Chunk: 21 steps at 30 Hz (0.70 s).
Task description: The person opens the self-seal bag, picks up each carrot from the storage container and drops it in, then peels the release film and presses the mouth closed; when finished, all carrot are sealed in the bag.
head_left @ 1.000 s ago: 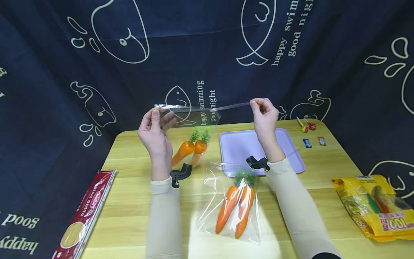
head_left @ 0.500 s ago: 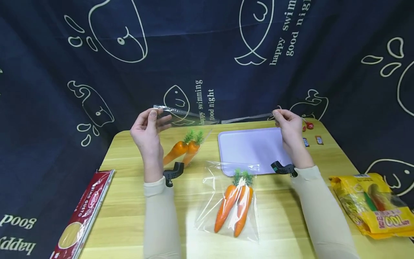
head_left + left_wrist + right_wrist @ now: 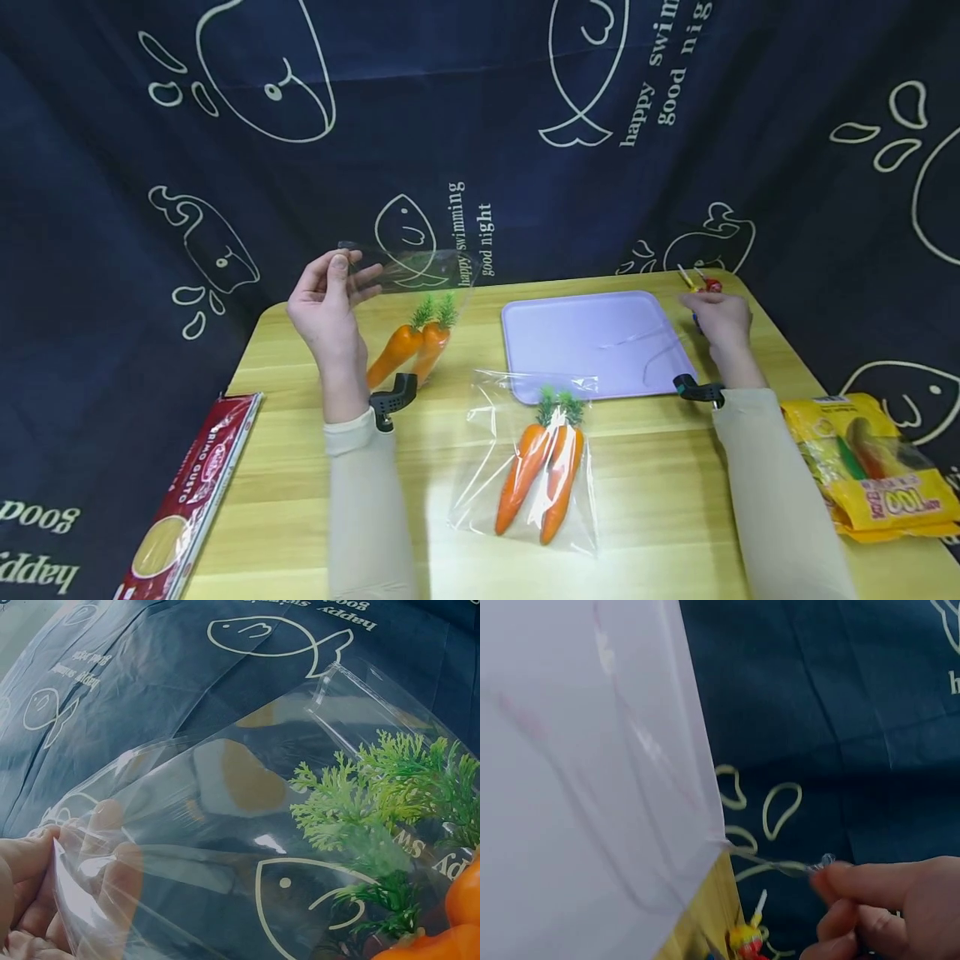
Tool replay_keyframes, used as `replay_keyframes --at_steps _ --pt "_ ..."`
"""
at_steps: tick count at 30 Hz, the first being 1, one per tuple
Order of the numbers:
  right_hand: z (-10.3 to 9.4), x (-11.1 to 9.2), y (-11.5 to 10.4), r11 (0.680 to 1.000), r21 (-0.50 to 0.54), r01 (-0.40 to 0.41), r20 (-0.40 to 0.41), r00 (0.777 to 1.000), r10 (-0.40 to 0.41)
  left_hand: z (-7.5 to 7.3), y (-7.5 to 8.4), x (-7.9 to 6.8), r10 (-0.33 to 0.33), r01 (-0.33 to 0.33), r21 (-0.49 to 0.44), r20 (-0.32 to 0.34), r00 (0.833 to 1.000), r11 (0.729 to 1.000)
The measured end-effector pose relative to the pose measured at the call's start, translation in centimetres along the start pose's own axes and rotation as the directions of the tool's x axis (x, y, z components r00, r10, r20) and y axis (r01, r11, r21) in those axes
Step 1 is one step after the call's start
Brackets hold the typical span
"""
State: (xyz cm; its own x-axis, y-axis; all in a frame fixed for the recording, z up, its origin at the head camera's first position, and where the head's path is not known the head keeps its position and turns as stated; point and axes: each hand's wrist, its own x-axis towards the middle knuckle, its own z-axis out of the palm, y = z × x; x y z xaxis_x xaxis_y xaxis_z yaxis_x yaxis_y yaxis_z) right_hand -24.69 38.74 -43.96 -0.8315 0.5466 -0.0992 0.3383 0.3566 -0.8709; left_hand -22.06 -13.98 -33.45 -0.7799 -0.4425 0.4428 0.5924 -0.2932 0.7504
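Note:
Between the thumb and fingers of my left hand [image 3: 330,304] is the top edge of a clear plastic bag [image 3: 180,825]. It hangs over the table with two orange carrots [image 3: 397,353] with green tops inside. My right hand [image 3: 722,321] is off to the right, beyond the lilac tray [image 3: 577,337], and pinches the end of a thin clear plastic strip [image 3: 780,864]. The strip trails over the tray. A second clear bag [image 3: 480,492] lies flat on the table, and two more carrots [image 3: 562,475] lie inside it.
Lollipops [image 3: 711,286] lie by my right hand at the back right of the wooden table [image 3: 300,500]. A yellow snack packet [image 3: 873,467] lies at the right edge, and a red spaghetti packet [image 3: 198,492] at the left. A dark printed curtain [image 3: 480,125] hangs behind.
My right hand has moved right and down, drawing the clear strip away from the bag; the strip now hangs apart from it. My left hand has shifted slightly left with the bag.

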Motion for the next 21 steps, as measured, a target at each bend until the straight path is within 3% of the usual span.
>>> replay_keyframes --at_steps 3,6,10,14,16,18,20,21 --pt "-0.6 0.7 0.5 0.987 -0.158 0.008 -0.039 0.999 -0.014 0.1 0.0 -0.2 0.001 -0.001 0.007 0.011 1.0 1.0" --pt "-1.3 1.1 0.7 0.975 -0.221 0.004 -0.084 0.996 -0.023 0.4 0.0 -0.3 0.007 -0.007 0.007 0.023 1.0 1.0" --pt "-1.9 0.7 0.0 0.98 -0.197 -0.013 -0.133 0.991 -0.014 0.8 0.1 -0.4 0.01 -0.01 -0.004 0.039 0.999 1.0" --pt "-0.5 -1.0 -2.4 0.982 -0.13 0.137 -0.161 0.974 -0.157 1.1 0.1 -0.5 0.017 -0.017 0.006 0.059 0.998 1.0" --pt "1.0 -2.6 -4.2 0.961 -0.058 0.269 -0.132 0.952 -0.275 1.3 0.1 -0.6 0.015 -0.016 0.002 0.065 0.998 1.0" --pt "3.0 -4.5 -6.0 0.916 0.039 0.4 -0.044 0.916 -0.398 1.4 0.1 -0.7 0.02 -0.02 0.008 0.074 0.997 1.0" --pt "5.3 -6.5 -7.7 0.863 0.162 0.478 0.092 0.864 -0.496 1.6 0.1 -0.8 0.019 -0.02 0.011 0.08 0.997 1.0" --pt "6.5 -7.5 -8.4 0.837 0.213 0.504 0.167 0.825 -0.539 1.7 0.1 -0.9 0.019 -0.02 0.007 0.081 0.997 1.0"
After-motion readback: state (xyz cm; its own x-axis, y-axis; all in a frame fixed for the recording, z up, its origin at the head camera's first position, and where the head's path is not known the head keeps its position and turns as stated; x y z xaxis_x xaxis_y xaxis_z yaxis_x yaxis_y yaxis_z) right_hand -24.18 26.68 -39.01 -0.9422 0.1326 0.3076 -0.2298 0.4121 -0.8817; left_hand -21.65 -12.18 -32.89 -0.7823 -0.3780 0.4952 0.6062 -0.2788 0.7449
